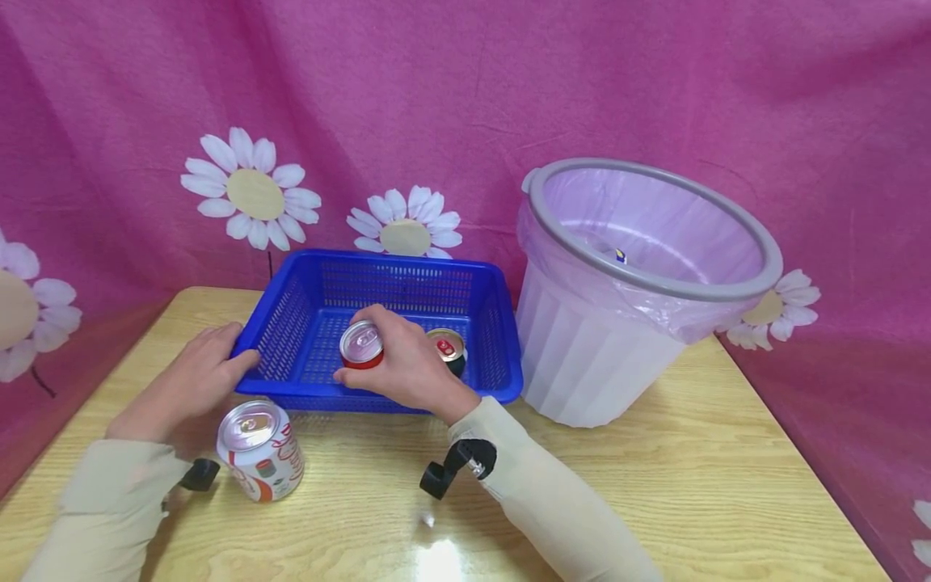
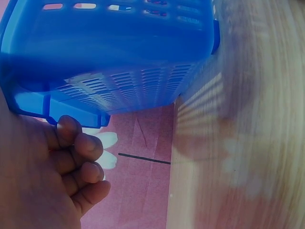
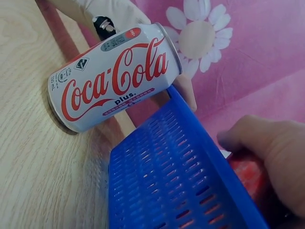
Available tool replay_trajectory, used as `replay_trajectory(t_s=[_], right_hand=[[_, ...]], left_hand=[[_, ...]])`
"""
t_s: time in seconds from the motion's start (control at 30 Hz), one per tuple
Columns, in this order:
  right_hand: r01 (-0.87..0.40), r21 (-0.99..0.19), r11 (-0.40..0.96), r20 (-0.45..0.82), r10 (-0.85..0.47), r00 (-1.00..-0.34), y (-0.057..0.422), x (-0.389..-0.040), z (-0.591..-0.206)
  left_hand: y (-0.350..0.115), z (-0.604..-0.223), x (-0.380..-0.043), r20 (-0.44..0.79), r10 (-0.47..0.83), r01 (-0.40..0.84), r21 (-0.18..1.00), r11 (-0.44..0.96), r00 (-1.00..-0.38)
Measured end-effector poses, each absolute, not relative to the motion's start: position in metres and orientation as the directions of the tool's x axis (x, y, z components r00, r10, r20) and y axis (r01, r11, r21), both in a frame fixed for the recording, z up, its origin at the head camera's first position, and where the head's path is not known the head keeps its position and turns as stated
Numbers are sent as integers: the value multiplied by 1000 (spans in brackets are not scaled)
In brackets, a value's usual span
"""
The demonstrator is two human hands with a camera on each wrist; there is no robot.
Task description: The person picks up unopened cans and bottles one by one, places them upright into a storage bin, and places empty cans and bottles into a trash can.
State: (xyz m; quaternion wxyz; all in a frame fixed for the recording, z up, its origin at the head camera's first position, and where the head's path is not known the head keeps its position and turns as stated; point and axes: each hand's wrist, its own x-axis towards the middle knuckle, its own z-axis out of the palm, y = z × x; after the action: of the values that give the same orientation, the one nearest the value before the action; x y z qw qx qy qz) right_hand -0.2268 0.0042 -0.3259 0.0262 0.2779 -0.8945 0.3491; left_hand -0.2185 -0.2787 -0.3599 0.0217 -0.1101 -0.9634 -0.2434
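My right hand [image 1: 407,360] grips a red drink can [image 1: 362,346] by its sides, the can upright over the front left part of a blue plastic basket [image 1: 407,402]. In the right wrist view, the red can [image 3: 250,174] shows partly between the fingers, behind the basket wall. My left hand [image 1: 196,376] holds the basket's left rim, its thumb over the edge and its fingers on the outside. A dark can with a gold lid [image 1: 447,349] stands inside the basket, to the right of my right hand. A white Coca-Cola Plus can [image 1: 263,457] stands upright on the table beside my left wrist.
A tall white bin [image 1: 592,364] with a grey rim and a clear liner stands right of the basket; a small blue and yellow piece [image 1: 621,256] shows inside. The wooden table [image 1: 698,485] ends at a pink flowered cloth [image 1: 465,105] behind.
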Motion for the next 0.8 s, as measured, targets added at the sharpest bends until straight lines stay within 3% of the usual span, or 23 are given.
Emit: replay_trajectory(t_s=[0.8], right_hand=[[-437, -545, 715, 83, -473, -877, 3, -234, -327]], left_hand=[[-278, -360, -219, 89, 208, 225, 471, 853, -974]])
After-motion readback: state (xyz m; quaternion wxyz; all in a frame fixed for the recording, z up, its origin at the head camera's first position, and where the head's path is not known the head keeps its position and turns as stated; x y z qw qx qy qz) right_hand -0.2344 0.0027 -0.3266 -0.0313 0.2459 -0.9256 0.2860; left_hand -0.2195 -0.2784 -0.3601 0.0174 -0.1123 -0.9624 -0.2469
